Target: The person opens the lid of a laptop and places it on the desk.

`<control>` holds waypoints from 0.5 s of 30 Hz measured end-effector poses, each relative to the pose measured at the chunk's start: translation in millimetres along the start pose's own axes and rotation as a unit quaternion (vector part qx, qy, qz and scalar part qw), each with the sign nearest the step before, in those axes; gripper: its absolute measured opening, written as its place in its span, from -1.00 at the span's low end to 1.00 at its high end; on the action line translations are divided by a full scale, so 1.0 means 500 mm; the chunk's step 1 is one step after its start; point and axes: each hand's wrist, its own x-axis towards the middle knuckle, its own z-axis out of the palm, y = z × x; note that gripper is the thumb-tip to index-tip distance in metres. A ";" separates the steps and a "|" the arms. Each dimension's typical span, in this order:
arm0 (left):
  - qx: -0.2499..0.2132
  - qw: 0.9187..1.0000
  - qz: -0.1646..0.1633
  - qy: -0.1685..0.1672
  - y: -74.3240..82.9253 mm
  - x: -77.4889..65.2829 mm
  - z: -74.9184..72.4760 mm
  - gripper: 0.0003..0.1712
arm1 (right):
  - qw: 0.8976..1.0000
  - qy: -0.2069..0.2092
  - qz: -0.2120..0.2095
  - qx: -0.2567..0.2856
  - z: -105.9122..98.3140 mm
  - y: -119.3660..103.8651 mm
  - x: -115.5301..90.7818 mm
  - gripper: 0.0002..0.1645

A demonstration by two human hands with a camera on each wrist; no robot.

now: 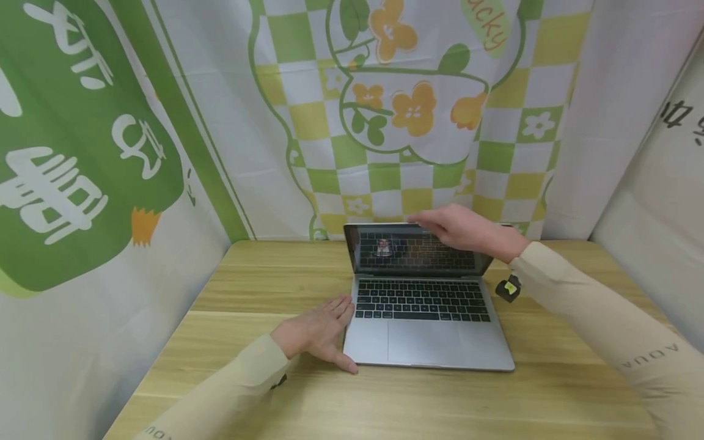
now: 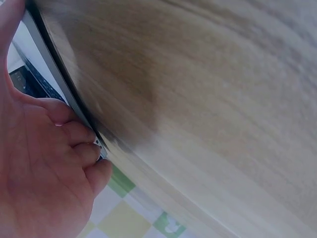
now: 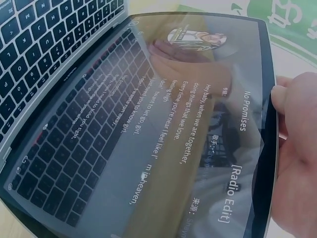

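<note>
A silver laptop (image 1: 420, 345) stands on the wooden table with its lid raised and tilted forward over the black keyboard (image 1: 423, 299). Its screen (image 3: 163, 129) is lit, showing song lyrics and a small round picture. At the lid's top edge, my right hand (image 1: 473, 231) holds the rim, with a fingertip (image 3: 280, 99) overlapping the bezel in the right wrist view. My left hand (image 1: 321, 333) rests along the laptop's left side, fingers extended against the base and thumb near its front corner. Seen from the left wrist, those fingertips (image 2: 89, 153) touch the edge of the base.
The pale wooden table (image 1: 253, 275) extends around the laptop. Behind it hangs a green, yellow and white checked curtain (image 1: 379, 177). Fabric walls stand at both sides, the left one (image 1: 88, 153) with a large green print. A small dark wrist device (image 1: 508, 288) hangs below the right cuff.
</note>
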 end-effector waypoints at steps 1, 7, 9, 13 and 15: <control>0.001 1.000 -0.001 -0.001 0.000 -0.001 -0.001 0.55 | 1.000 0.001 0.001 0.001 0.000 0.002 0.001 -0.59; -0.003 1.000 -0.001 -0.003 0.001 -0.001 -0.002 0.54 | 1.000 0.017 0.008 -0.009 -0.001 0.016 0.005 -0.63; -0.002 1.000 -0.001 -0.003 0.001 -0.002 -0.002 0.54 | 1.000 0.022 0.014 -0.014 -0.001 0.017 0.007 -0.64; 0.002 1.000 -0.001 -0.003 -0.001 -0.002 0.000 0.54 | 0.999 0.023 0.021 -0.015 -0.004 0.015 0.012 -0.64; 0.003 1.000 -0.001 -0.004 -0.002 -0.002 0.001 0.54 | 0.999 0.020 0.023 -0.015 -0.006 0.015 0.014 -0.65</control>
